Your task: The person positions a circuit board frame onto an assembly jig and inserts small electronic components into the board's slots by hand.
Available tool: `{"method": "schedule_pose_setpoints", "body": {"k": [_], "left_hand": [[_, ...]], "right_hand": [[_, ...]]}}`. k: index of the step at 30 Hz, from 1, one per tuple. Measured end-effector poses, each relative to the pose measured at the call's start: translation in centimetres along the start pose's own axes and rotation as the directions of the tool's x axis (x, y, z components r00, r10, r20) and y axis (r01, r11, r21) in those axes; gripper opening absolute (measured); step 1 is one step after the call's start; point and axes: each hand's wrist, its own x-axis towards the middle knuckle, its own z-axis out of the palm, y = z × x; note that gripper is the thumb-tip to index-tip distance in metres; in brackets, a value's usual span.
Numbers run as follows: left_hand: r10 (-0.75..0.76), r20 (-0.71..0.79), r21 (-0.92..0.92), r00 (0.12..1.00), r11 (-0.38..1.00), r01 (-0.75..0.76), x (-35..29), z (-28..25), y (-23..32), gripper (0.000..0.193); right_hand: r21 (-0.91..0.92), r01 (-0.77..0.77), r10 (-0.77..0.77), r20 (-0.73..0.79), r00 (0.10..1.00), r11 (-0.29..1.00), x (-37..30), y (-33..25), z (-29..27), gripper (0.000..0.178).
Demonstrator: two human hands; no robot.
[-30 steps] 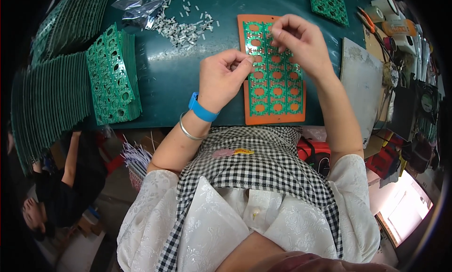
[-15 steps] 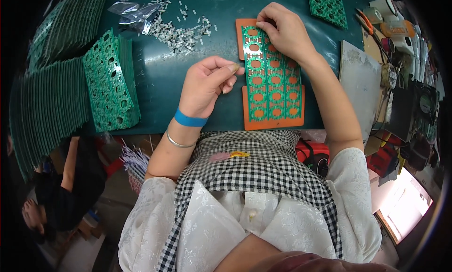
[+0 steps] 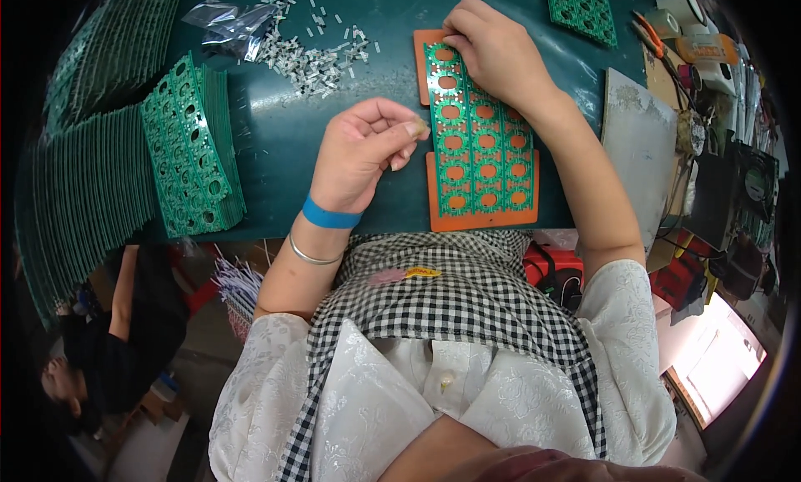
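A green circuit panel [image 3: 480, 144] with round holes lies on an orange fixture plate [image 3: 480, 219] on the dark green table. My right hand [image 3: 496, 52] rests on the panel's far left corner, fingertips pressing down there. My left hand [image 3: 367, 152] hovers just left of the panel, fingers curled, pinching a small pale component between thumb and forefinger. A blue band and a metal bangle sit on that wrist.
A pile of small silver parts [image 3: 313, 60] and a clear bag [image 3: 221, 19] lie at the far left. Stacks of green panels [image 3: 192, 148] stand to the left. Another green panel [image 3: 584, 6] lies far right. Tools and tape rolls [image 3: 692, 31] crowd the right edge.
My left hand has drawn back off the panel to its left side, fingers pinched. My right hand has slid to the panel's far left corner.
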Motion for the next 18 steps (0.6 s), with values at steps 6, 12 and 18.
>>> {"method": "schedule_pose_setpoints", "body": {"k": [6,12,18], "left_hand": [[-0.013,0.084,0.052,0.996,0.999,0.009,-0.2,0.4,0.1,0.017],[0.009,0.055,-0.049,0.998,0.999,-0.007,0.0,0.7,0.3,0.015],[-0.085,0.172,-0.399,0.981,0.905,0.149,0.9,-0.2,-0.1,0.013]], "right_hand": [[-0.088,0.116,-0.115,0.011,0.993,0.989,-0.1,0.3,0.3,0.01],[-0.008,0.066,-0.066,-0.012,0.998,0.998,-0.1,-0.2,-0.8,0.011],[0.337,0.185,-0.177,-0.053,0.983,0.923,-2.4,-4.6,-3.2,0.017]]}}
